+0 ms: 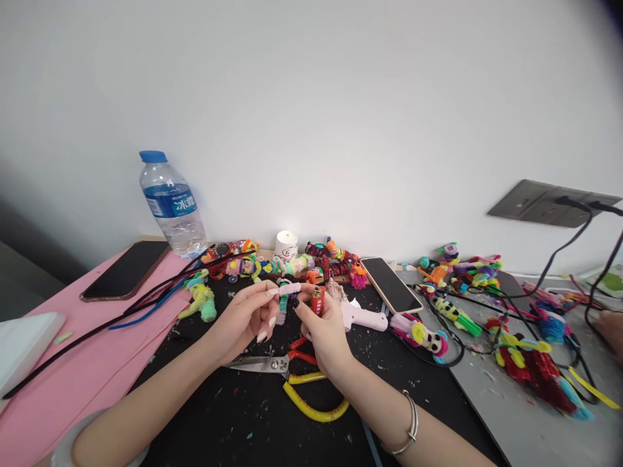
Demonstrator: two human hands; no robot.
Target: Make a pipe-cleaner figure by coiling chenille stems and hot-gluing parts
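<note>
My left hand (250, 311) pinches a short pale pink fuzzy piece (291, 288), which looks like coiled pipe cleaner. My right hand (327, 327) has its fingers curled around a small red cylinder (318, 299) with white lettering, and its index fingertip reaches the far end of the pink piece. Just behind and below the fingers, a green and purple pipe-cleaner figure (282, 305) is partly hidden. Under the hands lie large scissors (265, 364) with red and yellow handles. Right of my right hand rests a pale pink glue gun (367, 319), its front part covered.
Several pipe-cleaner figures (243, 266) line the wall, with more (530, 363) at right. A water bottle (172, 211), a paper cup (286, 245), a dark phone (125, 270) and a light-edged phone (392, 285) stand around. Black cables hang from the wall socket (530, 202). Another person's hand (608, 327) shows at right.
</note>
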